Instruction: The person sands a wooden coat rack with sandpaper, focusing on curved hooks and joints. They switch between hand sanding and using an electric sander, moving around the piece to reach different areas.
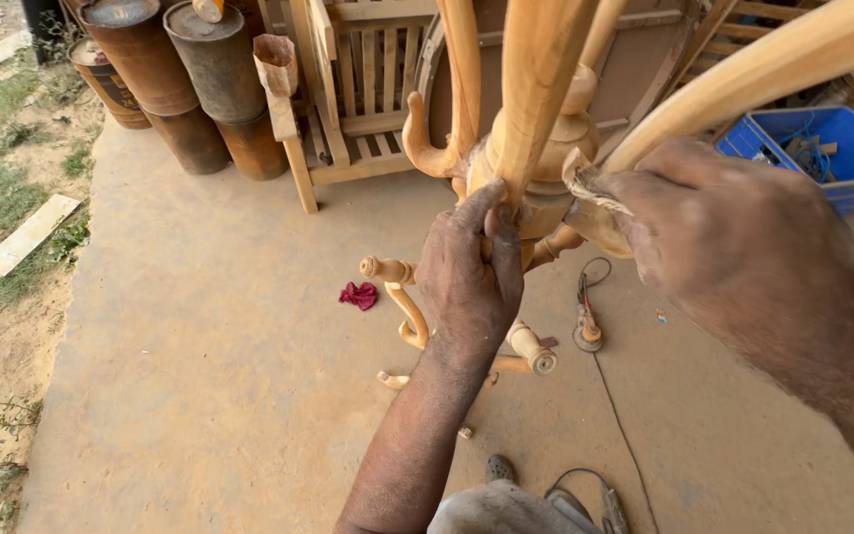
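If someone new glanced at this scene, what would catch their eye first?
Most striking is the pale carved wooden frame filling the upper centre, gripped by the left hand while the right hand presses worn sandpaper against it. Beyond, rusty drums stand top left, and a red rag lies on the concrete floor.

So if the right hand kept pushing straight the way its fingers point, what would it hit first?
The right hand points left, pressing a scrap of sandpaper against the turned wooden post. That post is already at its fingers, so it comes first; beyond it, probably the left hand, though depth is unclear.
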`<action>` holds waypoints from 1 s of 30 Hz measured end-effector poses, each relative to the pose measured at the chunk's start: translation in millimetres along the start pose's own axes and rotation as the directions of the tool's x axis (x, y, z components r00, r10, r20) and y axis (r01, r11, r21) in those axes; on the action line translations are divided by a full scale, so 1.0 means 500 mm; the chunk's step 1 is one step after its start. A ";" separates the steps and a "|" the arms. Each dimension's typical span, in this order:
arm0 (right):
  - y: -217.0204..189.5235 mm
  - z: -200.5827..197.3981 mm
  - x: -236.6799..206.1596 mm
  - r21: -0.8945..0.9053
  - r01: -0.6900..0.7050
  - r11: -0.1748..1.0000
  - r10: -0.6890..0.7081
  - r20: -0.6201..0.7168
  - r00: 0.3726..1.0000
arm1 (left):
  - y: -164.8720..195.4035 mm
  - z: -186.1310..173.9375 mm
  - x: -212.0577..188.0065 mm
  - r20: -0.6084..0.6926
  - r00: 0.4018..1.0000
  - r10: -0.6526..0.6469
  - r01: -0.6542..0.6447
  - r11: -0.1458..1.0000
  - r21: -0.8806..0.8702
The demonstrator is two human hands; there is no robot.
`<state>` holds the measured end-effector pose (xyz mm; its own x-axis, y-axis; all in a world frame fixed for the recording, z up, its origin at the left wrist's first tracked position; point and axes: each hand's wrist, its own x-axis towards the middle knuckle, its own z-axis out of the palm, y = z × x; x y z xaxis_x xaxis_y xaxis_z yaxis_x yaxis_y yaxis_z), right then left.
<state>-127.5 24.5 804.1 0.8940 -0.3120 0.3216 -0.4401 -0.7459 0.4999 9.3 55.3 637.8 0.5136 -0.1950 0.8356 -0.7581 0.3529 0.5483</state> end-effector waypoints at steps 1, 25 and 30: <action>0.005 0.003 0.008 0.041 0.013 0.999 -0.007 -0.123 0.992 | 0.002 0.001 0.002 -0.031 0.999 0.011 -0.011 1.000 0.000; 0.029 0.129 0.117 0.060 0.067 0.996 -0.055 -0.183 0.982 | -0.003 0.001 -0.010 -0.014 0.999 -0.029 0.028 0.999 -0.029; 0.044 0.094 0.117 0.033 0.131 0.991 -0.127 -0.097 0.987 | -0.003 -0.007 -0.011 0.038 0.999 -0.025 0.026 0.999 -0.020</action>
<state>-80.8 -37.9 796.1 0.9303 -0.1556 0.3322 -0.3161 -0.7993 0.5110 9.3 59.2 632.3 0.5167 -0.2385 0.8223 -0.7363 0.3663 0.5689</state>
